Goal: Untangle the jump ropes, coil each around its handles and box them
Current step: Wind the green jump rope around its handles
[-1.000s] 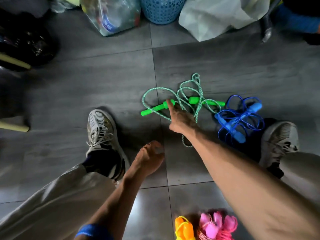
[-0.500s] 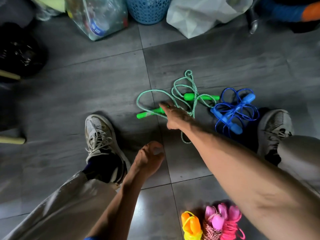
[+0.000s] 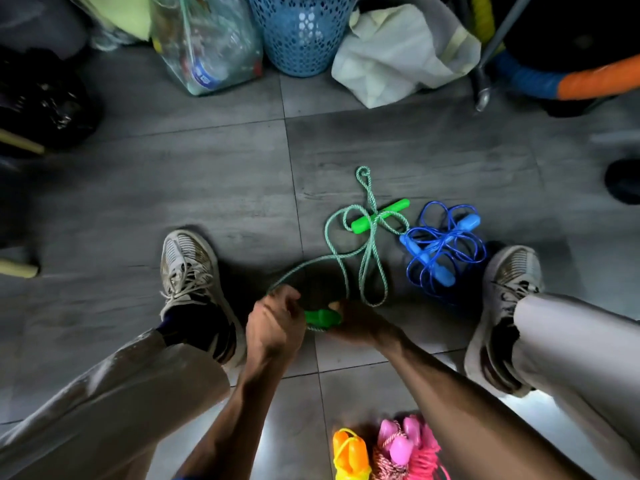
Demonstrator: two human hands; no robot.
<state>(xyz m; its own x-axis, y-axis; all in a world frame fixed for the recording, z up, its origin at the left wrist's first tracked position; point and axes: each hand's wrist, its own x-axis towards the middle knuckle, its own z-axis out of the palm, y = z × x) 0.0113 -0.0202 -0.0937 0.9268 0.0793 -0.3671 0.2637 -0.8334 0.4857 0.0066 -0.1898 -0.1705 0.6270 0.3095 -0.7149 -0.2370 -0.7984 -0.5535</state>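
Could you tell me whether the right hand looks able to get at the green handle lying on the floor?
Probably yes: the loose green handle lies uncovered ahead of the right hand, though that hand is gripping the other handle.

Grey tiled floor point(image 3: 207, 161). Beyond the right hand point(image 3: 360, 325): green rope point(image 3: 367, 258), then blue rope point(image 3: 446, 251) to its right. Nearer than the hand: orange rope point(image 3: 349, 455) and pink rope point(image 3: 405, 448). Far edge: basket point(image 3: 301, 36), bags.

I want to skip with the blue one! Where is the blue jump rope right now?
In the head view, the tangled blue plastic jump rope lies on the grey tiled floor, right of centre, between the loose green cord jump rope and the person's right grey sneaker.
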